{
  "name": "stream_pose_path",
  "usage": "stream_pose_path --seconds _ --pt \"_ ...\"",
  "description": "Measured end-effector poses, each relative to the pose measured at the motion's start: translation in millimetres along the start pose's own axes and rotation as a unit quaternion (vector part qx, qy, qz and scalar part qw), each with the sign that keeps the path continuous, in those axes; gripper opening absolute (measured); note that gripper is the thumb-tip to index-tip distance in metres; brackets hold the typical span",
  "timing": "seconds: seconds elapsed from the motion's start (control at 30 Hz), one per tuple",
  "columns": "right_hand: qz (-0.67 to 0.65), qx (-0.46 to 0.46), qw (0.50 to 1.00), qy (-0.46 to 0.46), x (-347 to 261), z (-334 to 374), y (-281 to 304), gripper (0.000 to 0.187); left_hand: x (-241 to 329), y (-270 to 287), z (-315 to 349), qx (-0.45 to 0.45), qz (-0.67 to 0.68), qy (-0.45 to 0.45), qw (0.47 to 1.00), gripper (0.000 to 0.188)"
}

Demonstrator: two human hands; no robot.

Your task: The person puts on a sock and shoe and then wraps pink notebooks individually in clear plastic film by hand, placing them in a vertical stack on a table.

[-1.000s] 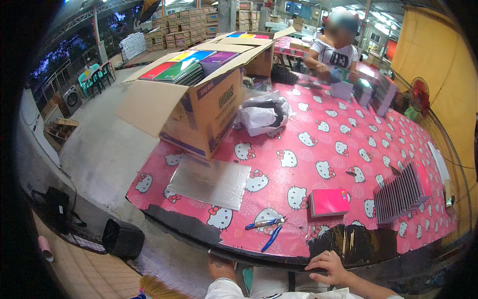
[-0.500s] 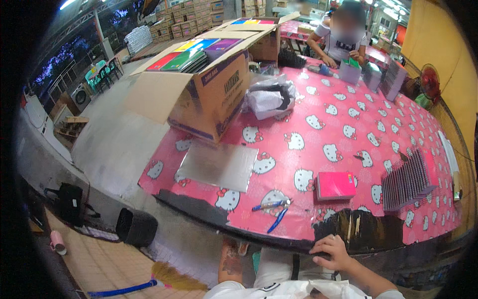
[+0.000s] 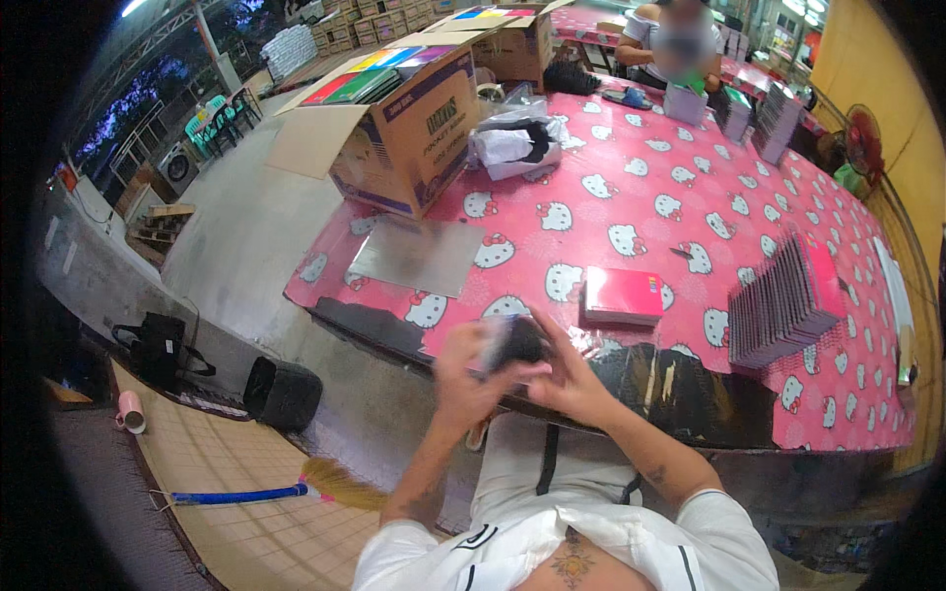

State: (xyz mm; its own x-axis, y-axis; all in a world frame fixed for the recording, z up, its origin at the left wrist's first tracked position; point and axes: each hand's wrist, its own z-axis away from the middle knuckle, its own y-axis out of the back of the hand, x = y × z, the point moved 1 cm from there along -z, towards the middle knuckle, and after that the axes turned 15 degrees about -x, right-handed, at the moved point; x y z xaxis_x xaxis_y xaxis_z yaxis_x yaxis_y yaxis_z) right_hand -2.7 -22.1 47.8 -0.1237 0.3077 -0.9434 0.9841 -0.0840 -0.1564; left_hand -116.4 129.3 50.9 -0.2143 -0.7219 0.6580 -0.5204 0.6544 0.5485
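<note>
At the near edge of the table, my left hand (image 3: 461,379) and my right hand (image 3: 576,382) are closed around a small dark, block-like thing (image 3: 519,343). It has a pale part and a bit of pink at its lower side; motion blur hides its kind. My fingers grip it from both sides, just above the tabletop. Right beyond my right hand lies a small stack of pink notebooks (image 3: 623,297). A clear plastic sheet (image 3: 418,258) lies flat to the left of my hands.
Farther right stands a long row of spiral notebooks (image 3: 788,305) with pink covers. An open carton (image 3: 409,143) of coloured notebooks stands back left, beside a white plastic bag (image 3: 512,148). Across the table a person (image 3: 680,49) handles notebooks. A black bin (image 3: 283,394) and a broom (image 3: 335,483) are at lower left.
Both hands are now raised together at the table edge, holding the dark thing; before, only my right hand rested there. My hands now cover the spot where blue pens lay. The view has shifted.
</note>
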Motion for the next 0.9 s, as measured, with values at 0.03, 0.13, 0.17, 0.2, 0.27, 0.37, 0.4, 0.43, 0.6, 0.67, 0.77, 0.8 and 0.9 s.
stream_pose_path --seconds 0.03,0.13,0.17,0.2,0.27,0.37,0.4,0.43,0.6,0.67,0.77,0.8,0.9 --pt "-0.043 0.052 0.998 -0.021 -16 -3 -2 0.080 0 -17 -10 -0.076 0.108 0.028 0.991 0.054" --pt "0.015 0.114 0.993 0.024 -21 23 41 0.063 5 -42 -58 -0.190 0.290 0.024 0.938 0.083" --pt "-0.030 0.138 0.990 0.026 -22 37 54 0.058 13 -45 -75 -0.250 0.351 0.035 0.902 0.087" --pt "-0.075 0.163 0.983 0.030 -24 51 65 0.054 26 -49 -93 -0.293 0.422 0.013 0.858 0.075" --pt "-0.130 0.265 0.954 0.056 -30 74 81 0.046 7 -79 -119 -0.299 0.492 0.100 0.812 0.061" --pt "-0.162 0.350 0.919 0.080 -26 106 99 0.028 -53 -128 -178 -0.202 0.538 0.170 0.801 0.046" --pt "-0.176 0.353 0.915 0.080 -27 115 101 0.026 -76 -132 -203 -0.185 0.529 0.200 0.804 0.050" --pt "-0.193 0.347 0.915 0.076 -28 117 100 0.025 -106 -129 -221 -0.153 0.529 0.230 0.803 0.051" --pt "-0.152 0.369 0.914 0.070 -20 123 93 0.024 -161 -111 -226 0.146 0.136 0.289 0.936 0.046" --pt "-0.126 0.441 0.886 0.067 -7 146 104 0.023 -80 -142 -201 0.108 0.055 0.123 0.985 0.050" --pt "-0.105 0.429 0.896 0.041 -15 115 99 0.020 25 -142 -123 -0.184 0.264 0.050 0.945 0.042" --pt "-0.082 0.420 0.902 0.059 -12 103 97 0.023 62 -139 -102 -0.247 0.269 0.045 0.930 0.037" --pt "-0.157 0.322 0.933 0.025 -17 88 84 0.029 52 -130 -82 -0.178 0.376 0.139 0.899 0.028"
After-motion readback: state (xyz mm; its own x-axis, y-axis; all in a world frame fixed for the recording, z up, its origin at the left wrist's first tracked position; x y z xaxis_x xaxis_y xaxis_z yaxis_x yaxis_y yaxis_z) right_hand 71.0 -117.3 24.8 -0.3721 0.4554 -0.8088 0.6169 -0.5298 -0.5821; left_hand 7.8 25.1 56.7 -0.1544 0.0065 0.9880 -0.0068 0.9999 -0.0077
